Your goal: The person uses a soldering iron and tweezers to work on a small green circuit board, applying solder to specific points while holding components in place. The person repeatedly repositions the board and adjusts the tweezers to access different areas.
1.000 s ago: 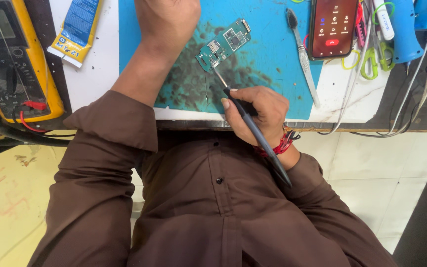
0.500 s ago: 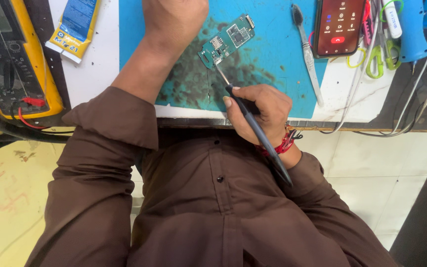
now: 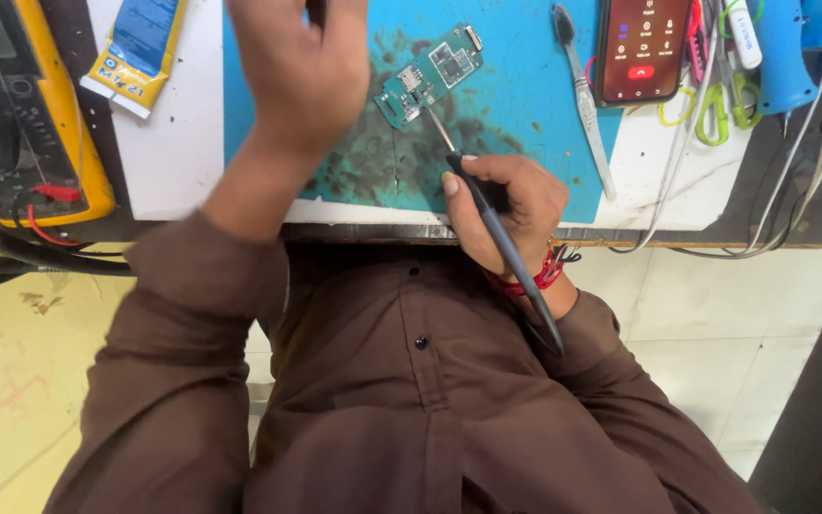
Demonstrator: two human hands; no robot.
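Note:
A small green circuit board point(image 3: 432, 74) lies on a stained blue work mat point(image 3: 525, 143). My right hand point(image 3: 506, 205) grips a black soldering iron point(image 3: 501, 243) like a pen, its metal tip touching the board's lower edge. My left hand point(image 3: 302, 67) is raised above the mat, left of the board; its fingertips run out of the top of the view, so what it holds is hidden. A red thread band circles my right wrist.
A yellow multimeter point(image 3: 11, 114) with red leads sits at far left, beside a blue-and-yellow tube point(image 3: 135, 52). Right of the board lie a grey-handled brush point(image 3: 582, 95), a lit phone point(image 3: 641, 48), scissors point(image 3: 715, 105), a blue tool point(image 3: 780, 52) and cables.
My left hand has lifted and shifted slightly left, away from the board. The right hand and the iron stay at the board's edge.

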